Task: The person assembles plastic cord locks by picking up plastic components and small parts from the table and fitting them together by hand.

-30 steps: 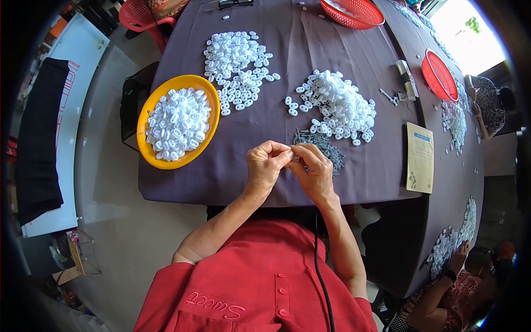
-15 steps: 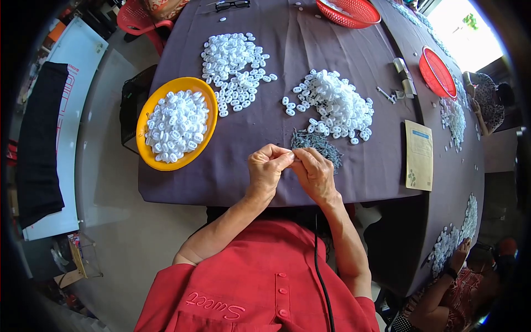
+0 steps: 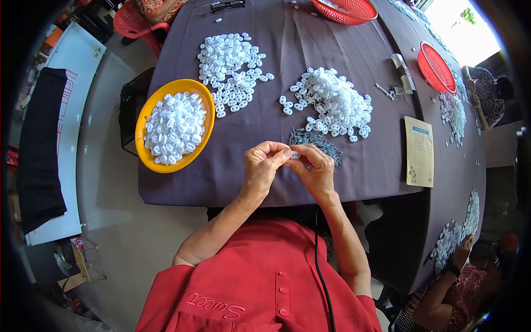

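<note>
Above the near table edge, my left hand [image 3: 262, 169] and my right hand [image 3: 316, 170] meet, fingertips pinched on one small white oval plastic piece with two holes [image 3: 295, 155]. Whether a grey nail-like pin is in it too, I cannot tell. Right behind my right hand lies a heap of thin grey nail-like pins [image 3: 321, 145], partly covered by the fingers. Beyond it rises a pile of similar white pieces [image 3: 338, 105], and another pile [image 3: 227, 61] spreads farther back to the left. A yellow oval bowl [image 3: 145, 157] full of such pieces stands left of my hands.
A brown envelope [image 3: 419, 152] lies to the right. Red baskets [image 3: 437, 67] stand at the far side and right, with eyeglasses [image 3: 227, 5] at the back. Another person's hand [image 3: 464, 247] works at white pieces at lower right. A black cable [image 3: 323, 271] hangs down my front.
The white piece now shows between my fingertips, where it was mostly hidden before. My right fingers have shifted and opened slightly around it. The whole view has moved a little.
</note>
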{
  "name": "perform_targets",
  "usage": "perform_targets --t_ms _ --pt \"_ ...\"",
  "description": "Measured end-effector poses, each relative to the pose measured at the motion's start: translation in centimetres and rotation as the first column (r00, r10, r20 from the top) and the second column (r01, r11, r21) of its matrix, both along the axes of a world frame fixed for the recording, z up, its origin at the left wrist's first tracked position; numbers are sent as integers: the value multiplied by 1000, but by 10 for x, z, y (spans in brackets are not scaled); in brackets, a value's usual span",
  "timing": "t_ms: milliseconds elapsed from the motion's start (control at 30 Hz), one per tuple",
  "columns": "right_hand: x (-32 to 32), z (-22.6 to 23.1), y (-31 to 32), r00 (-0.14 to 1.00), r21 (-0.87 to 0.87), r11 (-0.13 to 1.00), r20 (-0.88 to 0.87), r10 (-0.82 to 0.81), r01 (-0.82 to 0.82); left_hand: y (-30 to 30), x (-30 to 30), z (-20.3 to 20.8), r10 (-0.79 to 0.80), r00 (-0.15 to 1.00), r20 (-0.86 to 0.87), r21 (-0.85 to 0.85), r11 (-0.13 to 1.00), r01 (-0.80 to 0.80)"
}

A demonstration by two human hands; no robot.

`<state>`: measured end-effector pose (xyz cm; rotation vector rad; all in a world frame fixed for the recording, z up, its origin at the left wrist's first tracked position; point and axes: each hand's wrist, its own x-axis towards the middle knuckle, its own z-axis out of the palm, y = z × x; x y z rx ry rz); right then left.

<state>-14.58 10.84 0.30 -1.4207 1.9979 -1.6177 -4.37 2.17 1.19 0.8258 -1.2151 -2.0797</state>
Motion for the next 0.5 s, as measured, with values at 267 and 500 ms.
perform_targets --t_ms 267,500 --pt "5 3 1 999 2 1000 43 31 -31 -3 0 -3 56 998 17 -37 998 -55" --pt "3 -6 1 997 5 999 55 49 -49 -5 1 -6 52 999 15 -22 998 -51"
